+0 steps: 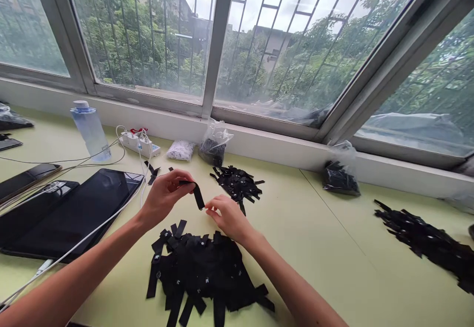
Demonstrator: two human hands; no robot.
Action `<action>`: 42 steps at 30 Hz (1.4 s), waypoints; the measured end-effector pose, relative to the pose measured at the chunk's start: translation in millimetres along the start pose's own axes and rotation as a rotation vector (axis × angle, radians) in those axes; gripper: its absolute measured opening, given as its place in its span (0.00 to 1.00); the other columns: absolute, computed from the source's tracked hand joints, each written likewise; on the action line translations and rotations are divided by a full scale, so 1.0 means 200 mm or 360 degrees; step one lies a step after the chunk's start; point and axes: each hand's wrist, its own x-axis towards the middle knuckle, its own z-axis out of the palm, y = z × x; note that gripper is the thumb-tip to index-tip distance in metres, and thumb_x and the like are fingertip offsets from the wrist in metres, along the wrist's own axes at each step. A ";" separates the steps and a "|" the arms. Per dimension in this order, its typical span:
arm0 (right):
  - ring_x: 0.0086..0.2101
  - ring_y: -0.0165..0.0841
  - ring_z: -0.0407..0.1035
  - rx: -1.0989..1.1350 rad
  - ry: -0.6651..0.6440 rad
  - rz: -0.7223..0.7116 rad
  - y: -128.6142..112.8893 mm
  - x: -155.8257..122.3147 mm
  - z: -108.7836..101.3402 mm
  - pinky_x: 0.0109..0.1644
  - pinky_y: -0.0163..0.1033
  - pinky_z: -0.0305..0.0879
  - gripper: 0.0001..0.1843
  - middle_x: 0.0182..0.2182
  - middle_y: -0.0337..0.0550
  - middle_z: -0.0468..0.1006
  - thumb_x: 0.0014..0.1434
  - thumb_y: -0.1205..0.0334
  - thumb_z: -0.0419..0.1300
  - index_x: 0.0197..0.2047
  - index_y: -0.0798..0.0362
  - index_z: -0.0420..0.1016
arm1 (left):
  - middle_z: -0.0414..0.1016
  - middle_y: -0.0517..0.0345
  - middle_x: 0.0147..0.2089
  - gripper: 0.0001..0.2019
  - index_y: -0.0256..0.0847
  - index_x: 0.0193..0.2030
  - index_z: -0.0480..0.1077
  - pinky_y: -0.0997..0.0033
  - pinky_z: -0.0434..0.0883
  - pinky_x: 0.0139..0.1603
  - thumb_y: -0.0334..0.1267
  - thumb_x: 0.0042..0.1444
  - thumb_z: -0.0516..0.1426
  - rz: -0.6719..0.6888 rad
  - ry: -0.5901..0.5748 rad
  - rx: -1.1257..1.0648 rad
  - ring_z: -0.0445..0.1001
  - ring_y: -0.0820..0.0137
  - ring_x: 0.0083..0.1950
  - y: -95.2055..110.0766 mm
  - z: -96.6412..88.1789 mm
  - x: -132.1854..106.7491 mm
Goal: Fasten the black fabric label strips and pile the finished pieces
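Note:
My left hand [169, 188] is closed in a pinch on a short black fabric strip [199, 197], which bends over the fingertips and hangs down to the right. Thumb and fingers of my right hand [227, 216] are pinched together at the strip's lower end, where a tiny light spot shows. Below both hands lies a large heap of black fabric strips [207, 267], several bearing small white marks. Behind my right hand is a smaller pile of similar strips [237, 181].
At left are a tablet [107, 203], a phone [29, 179], white cables and a power strip [140, 143]. A water bottle [91, 132] stands near the sill. Bags of black pieces [213, 149] and a white packet [180, 150] sit behind. More strips [425, 240] lie at right.

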 end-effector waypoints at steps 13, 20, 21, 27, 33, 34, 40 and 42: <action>0.36 0.33 0.67 0.0097 0.0068 0.0073 0.05 0.07 0.16 0.41 0.37 0.61 0.09 0.31 0.40 0.74 0.59 0.74 0.64 0.29 0.53 0.76 | 0.67 0.60 0.31 0.12 0.37 0.41 0.70 0.78 0.68 0.36 0.31 0.55 0.68 -0.0896 -0.0561 -0.1435 0.68 0.76 0.32 -0.10 0.07 -0.06; 0.37 0.33 0.66 0.0071 0.0018 0.0220 0.06 0.08 0.16 0.42 0.36 0.61 0.07 0.32 0.40 0.72 0.58 0.74 0.65 0.31 0.54 0.73 | 0.63 0.63 0.30 0.14 0.37 0.39 0.67 0.80 0.64 0.32 0.28 0.52 0.69 -0.0957 -0.0599 -0.1554 0.64 0.78 0.30 -0.08 0.07 -0.08; 0.38 0.33 0.66 0.0052 0.0009 0.0215 0.06 0.08 0.16 0.43 0.37 0.61 0.08 0.33 0.40 0.72 0.58 0.75 0.65 0.31 0.54 0.73 | 0.63 0.63 0.29 0.14 0.38 0.39 0.67 0.79 0.64 0.31 0.28 0.52 0.69 -0.0951 -0.0601 -0.1556 0.63 0.78 0.29 -0.07 0.07 -0.08; 0.38 0.33 0.67 0.0022 -0.0001 0.0169 0.05 0.06 0.14 0.43 0.36 0.61 0.08 0.35 0.40 0.72 0.58 0.76 0.63 0.34 0.54 0.72 | 0.61 0.64 0.28 0.16 0.40 0.39 0.66 0.77 0.61 0.30 0.28 0.51 0.69 -0.0920 -0.0628 -0.1532 0.61 0.78 0.27 -0.06 0.07 -0.08; 0.37 0.33 0.67 -0.0042 -0.0009 0.0162 0.06 0.07 0.15 0.43 0.37 0.61 0.08 0.34 0.40 0.72 0.60 0.74 0.63 0.31 0.54 0.71 | 0.61 0.65 0.28 0.14 0.40 0.39 0.66 0.77 0.60 0.31 0.25 0.53 0.67 -0.0913 -0.0643 -0.1546 0.60 0.79 0.27 -0.06 0.07 -0.08; 0.38 0.33 0.67 -0.0059 -0.0014 0.0161 0.07 0.07 0.15 0.43 0.37 0.61 0.08 0.34 0.40 0.72 0.60 0.74 0.63 0.32 0.54 0.71 | 0.61 0.65 0.28 0.14 0.39 0.39 0.66 0.78 0.60 0.31 0.25 0.53 0.67 -0.0917 -0.0646 -0.1547 0.60 0.79 0.27 -0.06 0.07 -0.08; 0.41 0.35 0.66 -0.0204 -0.0080 0.0071 0.06 0.05 0.13 0.46 0.39 0.62 0.08 0.36 0.43 0.72 0.63 0.72 0.61 0.34 0.53 0.69 | 0.62 0.64 0.27 0.15 0.39 0.38 0.67 0.77 0.61 0.31 0.25 0.52 0.68 -0.0909 -0.0662 -0.1554 0.61 0.79 0.27 -0.05 0.07 -0.08; 0.41 0.37 0.66 -0.0282 -0.0108 0.0042 0.05 0.05 0.12 0.46 0.40 0.63 0.08 0.36 0.44 0.72 0.64 0.72 0.60 0.34 0.53 0.68 | 0.62 0.64 0.27 0.15 0.39 0.38 0.67 0.76 0.61 0.31 0.26 0.52 0.69 -0.0903 -0.0672 -0.1541 0.60 0.79 0.27 -0.05 0.06 -0.08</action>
